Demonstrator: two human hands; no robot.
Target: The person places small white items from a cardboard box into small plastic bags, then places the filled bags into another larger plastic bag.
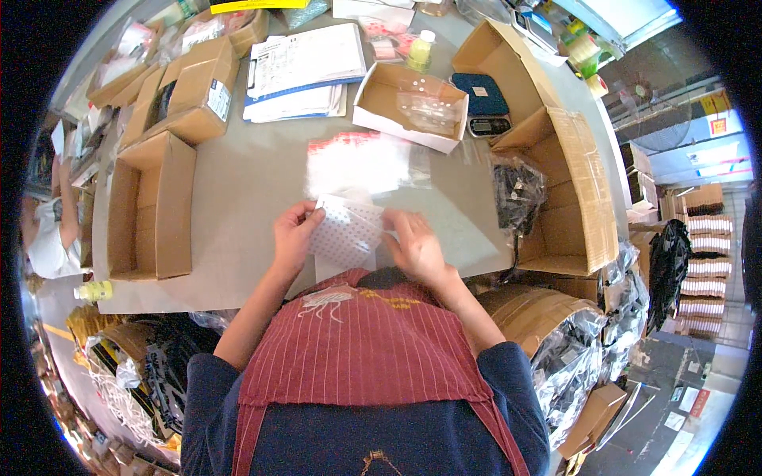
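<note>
A grey worktable [238,190] crowded with cardboard boxes fills my view in what looks like a packing room, with more stock in wrapped bundles behind me. My left hand [295,234] pinches the near left edge of a white sheet covered in small dots [349,228], thumb over fingers, closed on it; my right hand [414,247] rests on the sheet's right side, fingers bent down on it, though whether they grip or merely press I cannot tell. The sheet lies at the table's near edge, just before my apron. I judge the work is early: a pile of clear bags with red tops [361,163] lies just beyond. Past that stand a shallow open box [409,103], a small scale [486,125] and a black bundle in plastic [517,190] to my right.
</note>
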